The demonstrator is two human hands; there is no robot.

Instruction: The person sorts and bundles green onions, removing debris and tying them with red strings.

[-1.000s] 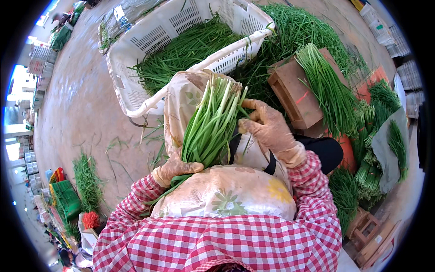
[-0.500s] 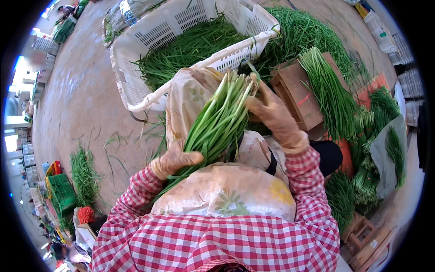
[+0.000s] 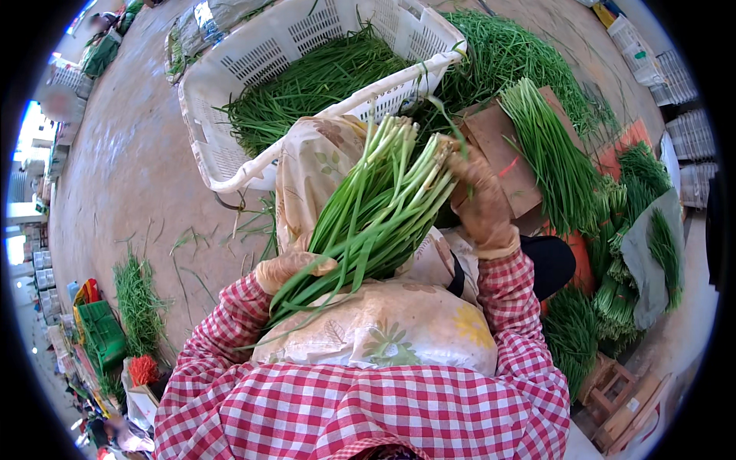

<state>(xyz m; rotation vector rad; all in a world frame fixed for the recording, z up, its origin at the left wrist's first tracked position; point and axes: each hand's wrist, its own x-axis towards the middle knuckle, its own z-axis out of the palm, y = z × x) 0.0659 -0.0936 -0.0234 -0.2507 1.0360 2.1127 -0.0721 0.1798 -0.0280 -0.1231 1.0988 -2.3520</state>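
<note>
A bunch of garlic chives lies slanted across my lap, its pale stalk ends pointing up and away. My left hand, in a thin stained glove, is closed round the leafy lower part. At the stalk ends is my right hand, gloved too, its fingers bent against the right-hand stalks; motion blurs the fingertips. The stalk ends form two clumps with a gap between. A thin leaf curls up beside the right fingertips. A floral apron covers my lap under the bunch.
Beyond my knees stands a white plastic basket holding loose chives. To its right is a green heap. Another chive bunch rests on a brown box. Tied bunches lie at the right, scraps on the left floor.
The right hand has shifted slightly right and toward me with some stalks. The stalk ends have spread into two clumps. My left hand keeps its hold on the leaves.
</note>
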